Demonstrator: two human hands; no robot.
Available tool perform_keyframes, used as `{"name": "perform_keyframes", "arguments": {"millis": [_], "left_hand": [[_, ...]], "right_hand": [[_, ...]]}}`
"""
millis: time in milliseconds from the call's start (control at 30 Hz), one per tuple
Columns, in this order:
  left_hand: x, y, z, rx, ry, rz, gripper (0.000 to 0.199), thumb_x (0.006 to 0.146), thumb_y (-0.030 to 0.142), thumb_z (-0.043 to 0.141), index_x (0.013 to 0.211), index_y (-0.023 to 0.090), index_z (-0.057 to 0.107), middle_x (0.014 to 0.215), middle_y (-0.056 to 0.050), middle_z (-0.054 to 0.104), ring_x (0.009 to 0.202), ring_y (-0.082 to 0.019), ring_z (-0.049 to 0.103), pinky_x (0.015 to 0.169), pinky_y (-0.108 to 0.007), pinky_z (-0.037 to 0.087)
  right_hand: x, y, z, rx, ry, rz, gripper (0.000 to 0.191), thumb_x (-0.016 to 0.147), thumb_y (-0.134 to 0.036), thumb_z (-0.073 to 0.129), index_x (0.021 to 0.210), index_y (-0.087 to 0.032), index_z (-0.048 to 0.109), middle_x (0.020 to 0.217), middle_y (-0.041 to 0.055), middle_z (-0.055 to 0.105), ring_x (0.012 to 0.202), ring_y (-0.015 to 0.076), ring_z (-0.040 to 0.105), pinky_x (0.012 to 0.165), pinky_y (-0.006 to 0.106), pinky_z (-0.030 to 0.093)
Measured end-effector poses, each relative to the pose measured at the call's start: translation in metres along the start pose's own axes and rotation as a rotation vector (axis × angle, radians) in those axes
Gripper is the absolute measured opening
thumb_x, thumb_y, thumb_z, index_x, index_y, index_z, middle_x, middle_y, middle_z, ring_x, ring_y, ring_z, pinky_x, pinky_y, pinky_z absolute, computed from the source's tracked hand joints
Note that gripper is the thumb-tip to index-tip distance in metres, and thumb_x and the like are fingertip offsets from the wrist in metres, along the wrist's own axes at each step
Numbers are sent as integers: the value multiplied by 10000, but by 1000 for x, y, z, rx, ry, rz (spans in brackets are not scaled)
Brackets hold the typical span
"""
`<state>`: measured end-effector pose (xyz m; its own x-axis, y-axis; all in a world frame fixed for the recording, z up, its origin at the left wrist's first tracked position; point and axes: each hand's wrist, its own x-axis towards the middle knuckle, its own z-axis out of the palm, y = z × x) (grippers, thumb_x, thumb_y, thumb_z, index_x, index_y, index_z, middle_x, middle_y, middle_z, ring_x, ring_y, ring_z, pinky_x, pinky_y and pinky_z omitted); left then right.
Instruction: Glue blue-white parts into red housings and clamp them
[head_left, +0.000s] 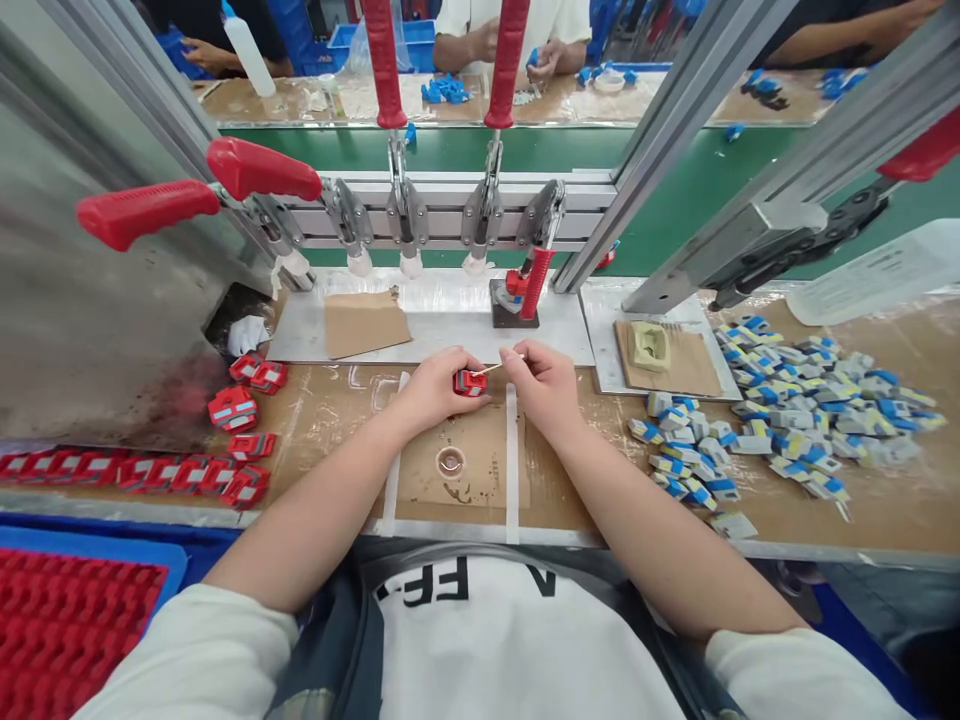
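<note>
At the centre of the frame the left hand (433, 388) pinches a small red part (469, 382) between thumb and fingertips, holding it just above the bench with one face turned toward the other hand. The right hand (546, 386) pinches a thin wooden stick (492, 368) between thumb and forefinger, its tip resting on the red part; the grip is like that on a pen, which suits fine dabbing or picking at a small spot. Both hands hover over a brown cardboard mat (480, 470) at lower centre, framed by two white strips, and a small round dish (450, 462) sits on the mat just below the hands, close enough for the stick to dip into, though what it holds is too small to tell.

At left of the frame, red parts lie in a loose cluster (247, 400) and in a long row (135, 470) along the bench edge, within the left hand's reach. At right, a heap of blue and grey parts (787, 410) spreads over the bench, beside the right forearm. Behind the hands, in the upper middle, a row of toggle clamps (442, 215) with red handles hangs over a white plate (450, 320). At the top of the frame, other people's hands work at a far table (525, 100).
</note>
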<state>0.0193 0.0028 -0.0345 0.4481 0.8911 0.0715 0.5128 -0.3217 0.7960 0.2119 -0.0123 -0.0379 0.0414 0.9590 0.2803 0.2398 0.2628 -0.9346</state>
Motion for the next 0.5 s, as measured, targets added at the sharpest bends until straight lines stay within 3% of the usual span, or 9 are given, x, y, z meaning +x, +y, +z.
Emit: {"name": "perform_keyframes", "arguments": {"millis": [233, 500], "left_hand": [[1, -2, 2, 21, -17, -11, 264, 756, 319, 853, 927, 201, 690, 928, -9, 669, 849, -193, 633, 837, -322, 487], [0, 1, 0, 8, 25, -4, 246, 765, 294, 842, 920, 201, 676, 958, -16, 691, 869, -199, 642, 854, -333, 499]], "right_hand": [[2, 2, 1, -58, -24, -34, 497, 935, -571, 652, 631, -218, 480, 586, -36, 394, 570, 128, 357, 570, 301, 301], [2, 2, -1, -159, 7, -105, 419, 940, -469, 617, 636, -215, 483, 564, -44, 373, 564, 121, 338, 574, 298, 276]]}}
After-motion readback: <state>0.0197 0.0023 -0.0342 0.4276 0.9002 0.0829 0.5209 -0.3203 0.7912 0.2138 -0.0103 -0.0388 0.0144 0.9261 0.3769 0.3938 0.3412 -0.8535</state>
